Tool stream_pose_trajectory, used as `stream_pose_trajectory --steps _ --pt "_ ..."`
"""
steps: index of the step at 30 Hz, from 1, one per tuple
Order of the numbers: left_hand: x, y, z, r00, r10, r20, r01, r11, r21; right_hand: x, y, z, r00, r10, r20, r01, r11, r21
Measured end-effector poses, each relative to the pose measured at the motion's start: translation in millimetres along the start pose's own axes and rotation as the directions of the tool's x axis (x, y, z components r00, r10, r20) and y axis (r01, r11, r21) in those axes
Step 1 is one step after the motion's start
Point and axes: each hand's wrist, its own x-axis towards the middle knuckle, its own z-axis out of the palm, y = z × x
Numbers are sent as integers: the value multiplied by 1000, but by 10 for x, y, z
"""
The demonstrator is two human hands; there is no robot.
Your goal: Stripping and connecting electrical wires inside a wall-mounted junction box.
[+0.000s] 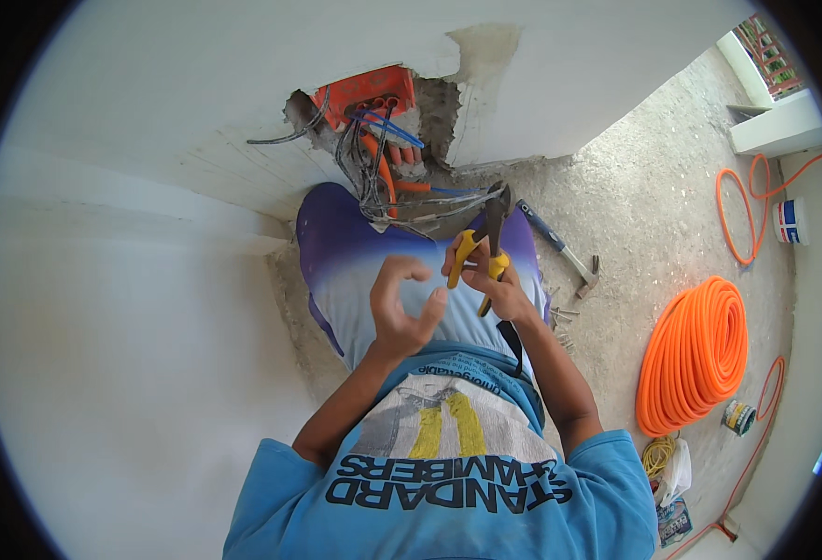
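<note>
My right hand grips yellow-handled pliers, whose dark jaws point up toward a bundle of grey and blue wires. The wires hang out of an orange electrical box set in a broken opening low in the white wall. My left hand is raised in front of my lap, fingers curled and apart, holding nothing. Orange conduit stubs run down from the box among the wires.
A hammer lies on the rough concrete floor to the right, with several nails beside it. A big coil of orange conduit sits farther right, with a small can, a bag and a paint bucket nearby.
</note>
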Motion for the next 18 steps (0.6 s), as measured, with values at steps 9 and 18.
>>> stream_pose_trajectory --steps 9,18 --pt "618 -409 598 459 -71 886 816 428 -388 -239 -116 -4 977 175 121 -202 943 263" --pt "603 -189 556 385 -193 902 848 459 -264 -569 -38 278 942 270 201 -334 683 650"
